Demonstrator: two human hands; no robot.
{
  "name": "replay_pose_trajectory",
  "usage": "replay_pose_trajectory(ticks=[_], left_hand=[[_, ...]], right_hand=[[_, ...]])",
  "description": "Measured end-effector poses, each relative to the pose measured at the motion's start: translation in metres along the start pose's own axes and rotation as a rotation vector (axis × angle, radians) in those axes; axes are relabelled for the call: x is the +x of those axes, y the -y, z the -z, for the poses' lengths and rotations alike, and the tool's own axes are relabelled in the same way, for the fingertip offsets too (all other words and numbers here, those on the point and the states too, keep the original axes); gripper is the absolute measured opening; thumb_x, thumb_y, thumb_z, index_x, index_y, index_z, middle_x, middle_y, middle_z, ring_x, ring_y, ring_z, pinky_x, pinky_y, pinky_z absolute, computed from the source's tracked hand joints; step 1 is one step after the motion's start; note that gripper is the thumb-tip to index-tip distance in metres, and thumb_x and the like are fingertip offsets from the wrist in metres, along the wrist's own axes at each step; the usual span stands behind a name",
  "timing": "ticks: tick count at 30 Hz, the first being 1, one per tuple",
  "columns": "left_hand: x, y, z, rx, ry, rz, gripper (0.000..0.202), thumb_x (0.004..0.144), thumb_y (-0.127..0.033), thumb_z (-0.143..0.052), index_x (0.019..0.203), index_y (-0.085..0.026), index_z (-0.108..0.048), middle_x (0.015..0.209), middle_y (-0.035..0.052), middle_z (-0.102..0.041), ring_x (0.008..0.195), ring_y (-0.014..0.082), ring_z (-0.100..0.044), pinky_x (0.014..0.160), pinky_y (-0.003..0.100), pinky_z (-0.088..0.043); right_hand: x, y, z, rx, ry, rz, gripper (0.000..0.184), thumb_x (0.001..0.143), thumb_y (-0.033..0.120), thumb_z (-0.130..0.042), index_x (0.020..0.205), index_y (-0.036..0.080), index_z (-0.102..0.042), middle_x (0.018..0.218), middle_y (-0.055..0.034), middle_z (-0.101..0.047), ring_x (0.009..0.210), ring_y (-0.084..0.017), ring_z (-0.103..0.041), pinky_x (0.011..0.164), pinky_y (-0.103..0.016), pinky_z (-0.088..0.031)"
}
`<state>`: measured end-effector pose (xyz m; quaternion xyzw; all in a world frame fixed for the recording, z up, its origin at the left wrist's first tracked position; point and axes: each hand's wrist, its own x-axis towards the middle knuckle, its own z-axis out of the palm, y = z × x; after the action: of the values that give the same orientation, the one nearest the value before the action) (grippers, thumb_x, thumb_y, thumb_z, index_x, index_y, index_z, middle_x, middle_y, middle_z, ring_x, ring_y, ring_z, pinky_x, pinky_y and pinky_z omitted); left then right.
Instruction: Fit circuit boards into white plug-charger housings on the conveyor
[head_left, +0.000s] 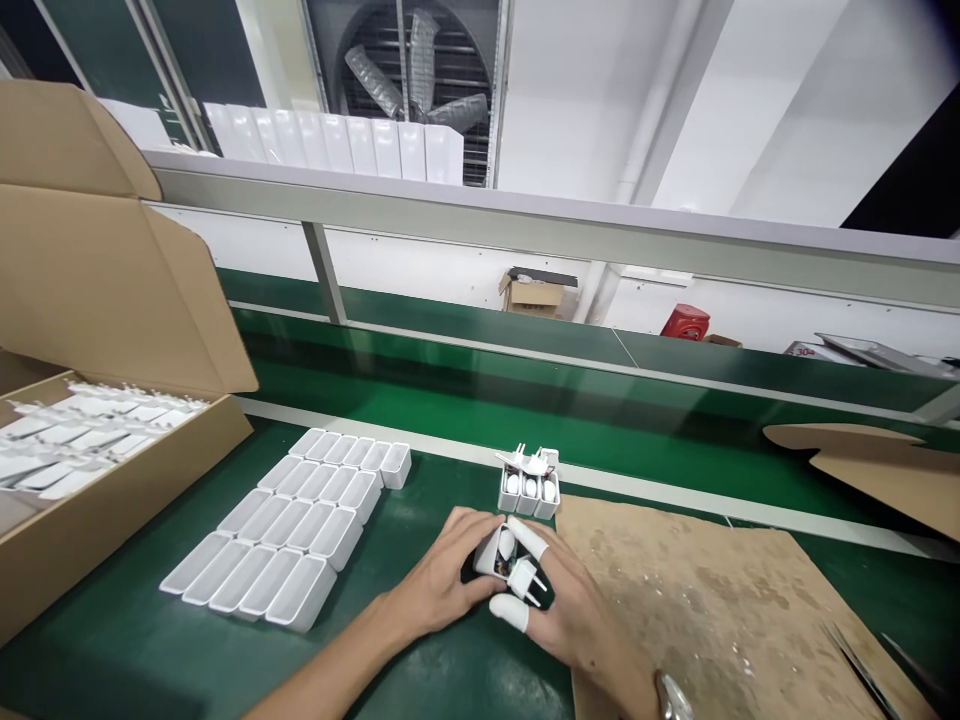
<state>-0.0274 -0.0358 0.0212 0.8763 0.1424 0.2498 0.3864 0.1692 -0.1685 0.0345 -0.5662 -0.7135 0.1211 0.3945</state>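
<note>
My left hand (450, 565) is closed around a small open white housing (489, 552), with coloured wires or parts showing inside it. My right hand (574, 605) wears white finger cots on its thumb and index finger. Between those two fingers is a white plug piece (523, 577) with two prongs, right against the housing's open side. Just beyond my hands stands a small group of white housings (529, 500), with rounded white parts inside and pronged plug pieces on top. My fingers partly hide the housing.
Rows of open white cases (277, 540) lie on the green table at left, beside a cardboard box (187, 450) of white parts. A stained brown board (690, 600) lies at right with tweezers (859, 670) on it. A green conveyor belt (450, 370) runs behind.
</note>
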Motion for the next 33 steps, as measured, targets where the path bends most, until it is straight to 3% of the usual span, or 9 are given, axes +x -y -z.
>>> replay_pose_trajectory(ticks=[3,5,8,13,16,20,24,28,33], left_hand=[[-0.002,-0.002,0.002,-0.110,0.048,0.109,0.059,0.103,-0.028,-0.059,0.158,-0.030,-0.036,0.153,0.0111,-0.055,0.138,0.0293,-0.054,0.120,0.053,-0.044],[-0.002,-0.002,0.002,-0.174,0.029,0.179,0.059,0.105,-0.029,-0.055,0.159,-0.029,-0.032,0.152,0.0121,-0.057,0.136,0.0288,-0.058,0.120,0.054,-0.045],[0.000,-0.003,0.002,-0.310,-0.009,0.219,0.064,0.104,-0.037,-0.059,0.160,-0.028,-0.029,0.146,0.0113,-0.062,0.132,0.0275,-0.062,0.119,0.052,-0.047],[0.001,-0.003,0.002,-0.485,-0.015,0.266,0.061,0.107,-0.049,-0.051,0.160,-0.025,-0.030,0.155,0.0146,-0.055,0.142,0.0296,-0.055,0.122,0.052,-0.043],[-0.002,-0.002,0.003,-0.465,-0.018,0.280,0.070,0.107,-0.050,-0.051,0.165,-0.027,-0.019,0.163,0.0151,-0.046,0.149,0.0306,-0.047,0.126,0.055,-0.036],[-0.006,0.000,0.003,-0.331,-0.098,0.244,0.083,0.103,-0.052,-0.060,0.166,-0.030,-0.012,0.165,0.0145,-0.041,0.150,0.0331,-0.043,0.127,0.059,-0.031],[-0.006,0.001,-0.003,-0.185,-0.170,0.158,0.101,0.088,-0.053,-0.079,0.164,-0.031,-0.017,0.157,0.0140,-0.047,0.139,0.0354,-0.051,0.120,0.059,-0.040],[-0.005,-0.001,-0.007,-0.109,-0.198,0.224,0.069,0.101,-0.048,-0.063,0.159,-0.029,-0.030,0.139,0.0115,-0.058,0.117,0.0288,-0.062,0.108,0.054,-0.050],[-0.009,0.000,-0.004,-0.181,-0.165,0.176,0.057,0.110,-0.045,-0.041,0.162,-0.031,-0.024,0.139,0.0106,-0.058,0.120,0.0289,-0.060,0.109,0.053,-0.048]], right_hand=[[-0.003,-0.006,0.001,0.181,0.006,-0.216,0.055,0.106,0.035,-0.059,0.157,0.030,-0.041,0.154,-0.0126,-0.055,0.141,-0.030,-0.054,0.119,-0.055,-0.048],[-0.003,-0.012,-0.001,0.213,-0.014,-0.247,0.041,0.110,0.031,-0.049,0.151,0.031,-0.052,0.155,-0.0110,-0.055,0.145,-0.029,-0.051,0.123,-0.056,-0.042],[-0.001,-0.019,-0.008,0.147,-0.017,-0.125,0.040,0.107,0.025,-0.052,0.147,0.031,-0.057,0.156,-0.0111,-0.053,0.146,-0.029,-0.049,0.122,-0.055,-0.043],[0.004,-0.015,-0.021,-0.017,-0.045,0.124,0.050,0.107,0.016,-0.052,0.154,0.030,-0.050,0.141,-0.0127,-0.062,0.126,-0.028,-0.064,0.104,-0.047,-0.060],[0.005,-0.010,-0.026,-0.061,-0.086,0.149,0.054,0.105,0.011,-0.050,0.156,0.029,-0.046,0.137,-0.0133,-0.063,0.115,-0.027,-0.068,0.092,-0.040,-0.064],[0.005,-0.007,-0.024,-0.048,-0.208,0.139,0.052,0.102,0.007,-0.053,0.149,0.031,-0.053,0.137,-0.0111,-0.064,0.114,-0.027,-0.069,0.092,-0.040,-0.064],[0.006,-0.006,-0.020,-0.011,-0.078,0.068,0.042,0.101,0.011,-0.054,0.138,0.029,-0.061,0.130,-0.0109,-0.067,0.101,-0.027,-0.072,0.083,-0.040,-0.065],[0.007,-0.005,-0.024,0.027,-0.045,0.018,0.036,0.102,0.012,-0.050,0.132,0.026,-0.063,0.129,-0.0111,-0.066,0.103,-0.027,-0.071,0.086,-0.041,-0.064],[0.002,-0.008,-0.033,0.008,-0.109,-0.095,0.038,0.107,0.022,-0.053,0.144,0.028,-0.050,0.123,-0.0100,-0.067,0.101,-0.027,-0.070,0.084,-0.041,-0.062]])
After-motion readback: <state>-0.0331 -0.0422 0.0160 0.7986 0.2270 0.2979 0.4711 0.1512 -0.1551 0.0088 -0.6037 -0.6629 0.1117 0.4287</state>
